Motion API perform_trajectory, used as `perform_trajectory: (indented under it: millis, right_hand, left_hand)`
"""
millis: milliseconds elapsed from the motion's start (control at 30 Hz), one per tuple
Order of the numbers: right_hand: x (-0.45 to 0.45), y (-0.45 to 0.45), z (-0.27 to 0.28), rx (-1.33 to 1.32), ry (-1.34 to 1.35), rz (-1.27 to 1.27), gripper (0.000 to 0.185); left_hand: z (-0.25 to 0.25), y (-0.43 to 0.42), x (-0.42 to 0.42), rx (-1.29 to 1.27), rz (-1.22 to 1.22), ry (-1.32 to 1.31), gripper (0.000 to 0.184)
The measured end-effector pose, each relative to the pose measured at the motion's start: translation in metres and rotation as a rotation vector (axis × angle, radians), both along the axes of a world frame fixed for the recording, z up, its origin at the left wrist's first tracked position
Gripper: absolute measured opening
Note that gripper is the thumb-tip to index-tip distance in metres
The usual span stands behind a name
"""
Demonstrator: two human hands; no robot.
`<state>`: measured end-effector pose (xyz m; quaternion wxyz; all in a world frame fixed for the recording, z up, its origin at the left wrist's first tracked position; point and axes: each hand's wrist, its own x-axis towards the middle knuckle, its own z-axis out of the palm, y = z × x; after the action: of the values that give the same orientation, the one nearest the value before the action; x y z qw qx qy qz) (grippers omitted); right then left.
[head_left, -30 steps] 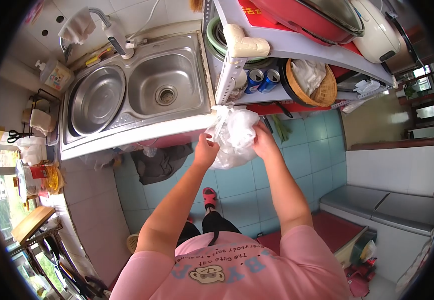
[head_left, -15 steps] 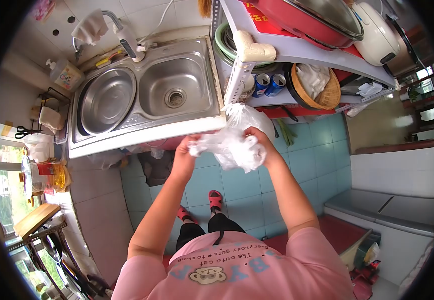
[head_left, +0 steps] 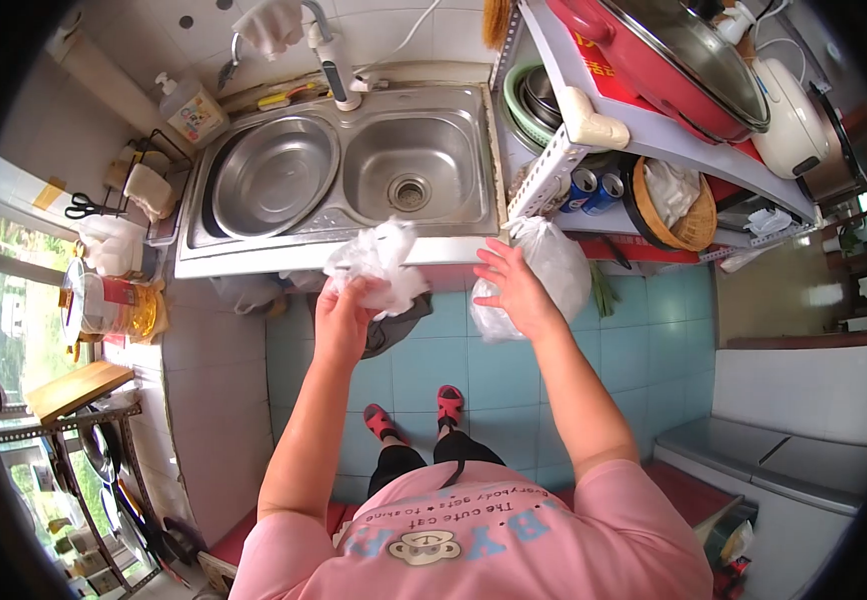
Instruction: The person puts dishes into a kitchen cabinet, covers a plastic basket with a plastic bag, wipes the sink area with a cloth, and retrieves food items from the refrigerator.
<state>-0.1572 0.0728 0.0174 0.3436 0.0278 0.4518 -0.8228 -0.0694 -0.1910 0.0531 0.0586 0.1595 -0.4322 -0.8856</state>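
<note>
My left hand [head_left: 347, 315] is closed on a crumpled white plastic bag [head_left: 379, 262], which bunches up above the fingers in front of the sink's edge. To the right, my right hand [head_left: 519, 290] is open with its fingers spread and nothing held. Just behind and beside it hangs a fuller white plastic bag [head_left: 561, 272] from the corner post of the shelf; whether the hand touches it I cannot tell. Beyond both hands lies the steel sink [head_left: 409, 150], with a round metal basin [head_left: 279, 175] in its left bowl.
A shelf post [head_left: 549, 175] rises at the sink's right end. The shelves hold blue cans [head_left: 606, 190], a wicker basket [head_left: 697, 222] and a red pan [head_left: 669, 75]. A faucet [head_left: 336, 75] stands behind the sink. A dark cloth [head_left: 399, 328] hangs below the counter.
The crumpled bag, earlier between both hands, has moved left in my left hand. My right hand has let go and spread its fingers. The view has shifted left.
</note>
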Motion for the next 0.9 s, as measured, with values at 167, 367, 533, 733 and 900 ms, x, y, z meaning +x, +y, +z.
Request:
perform_trajectory:
  millis: [167, 367, 533, 733, 900]
  right_hand:
    - [0.007, -0.091, 0.011, 0.342, 0.184, 0.093, 0.098]
    - [0.031, -0.151, -0.012, 0.124, 0.079, 0.268, 0.049]
    - [0.040, -0.157, -0.026, 0.102, 0.172, -0.141, 0.026]
    - [0.053, -0.170, -0.031, 0.260, 0.267, -0.234, 0.027]
    - [0.047, -0.167, -0.035, 0.424, 0.448, -0.142, 0.018]
  left_hand:
    - [0.003, -0.036, 0.037, -0.196, -0.181, 0.093, 0.022]
    - [-0.016, -0.083, 0.087, -0.247, 0.082, 0.022, 0.030]
    - [-0.034, -0.131, 0.123, -0.102, 0.584, -0.222, 0.031]
    - [-0.053, -0.176, 0.155, -0.135, 0.756, -0.474, 0.025]
    - [-0.060, -0.219, 0.179, 0.010, 0.728, -0.325, 0.025]
